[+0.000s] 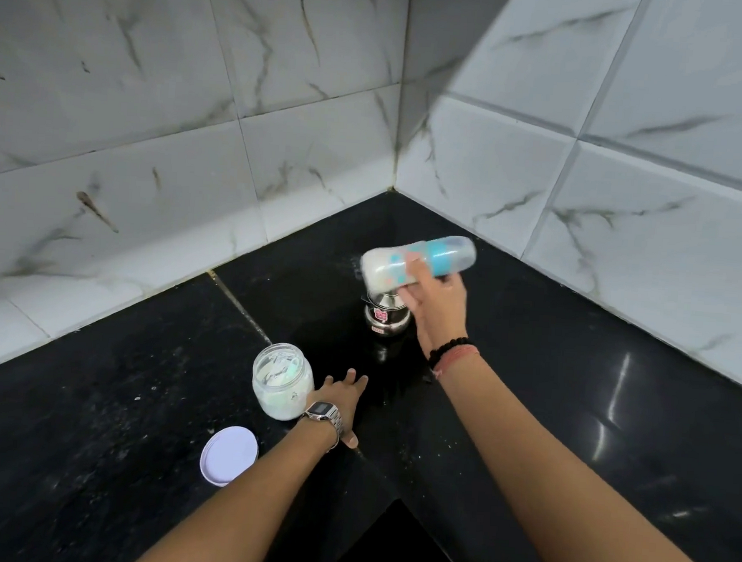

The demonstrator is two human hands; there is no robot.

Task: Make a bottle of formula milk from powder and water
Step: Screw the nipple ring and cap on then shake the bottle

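My right hand (437, 304) grips a baby bottle (418, 262) that lies almost on its side in the air, blurred, with white milk in its body and a blue capped end to the right. Just under it stands a small steel pot (385, 318) on the black counter. My left hand (344, 398) rests flat on the counter with fingers spread, holding nothing. Beside it on the left stands an open clear jar of white powder (283, 379) with a scoop inside. The jar's white lid (229, 455) lies flat on the counter nearer to me.
The black stone counter (571, 380) runs into a corner of white marble-look wall tiles (284, 101). A seam crosses the counter at the left. A dark gap or lower edge (401, 543) shows at the bottom centre between my forearms.
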